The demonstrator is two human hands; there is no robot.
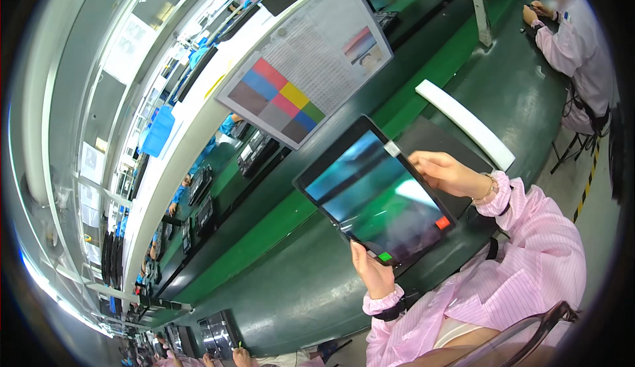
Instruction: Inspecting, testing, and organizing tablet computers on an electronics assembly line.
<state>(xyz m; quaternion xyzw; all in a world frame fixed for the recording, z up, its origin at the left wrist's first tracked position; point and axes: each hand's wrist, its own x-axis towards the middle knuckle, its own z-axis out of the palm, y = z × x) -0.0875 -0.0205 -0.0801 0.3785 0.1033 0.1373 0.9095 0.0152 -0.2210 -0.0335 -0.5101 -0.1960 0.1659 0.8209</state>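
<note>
I hold a dark tablet (374, 191) up over the workbench, its lit screen facing me and tilted. Small green and red squares show on its lower corners. My left hand (372, 271) grips the tablet's lower edge near the green square, thumb on the bezel. My right hand (450, 174) grips the upper right edge, fingers curled around the side next to a small white tab. Both wrists wear pink striped sleeves, and a dark strap circles the left one.
A colour test chart board (307, 62) with printed sheets stands behind the tablet. A white foam bar (466, 123) lies on the dark green workbench (284, 287). Another worker in pink (579, 49) sits at upper right. More tablets (218, 332) lie lower left.
</note>
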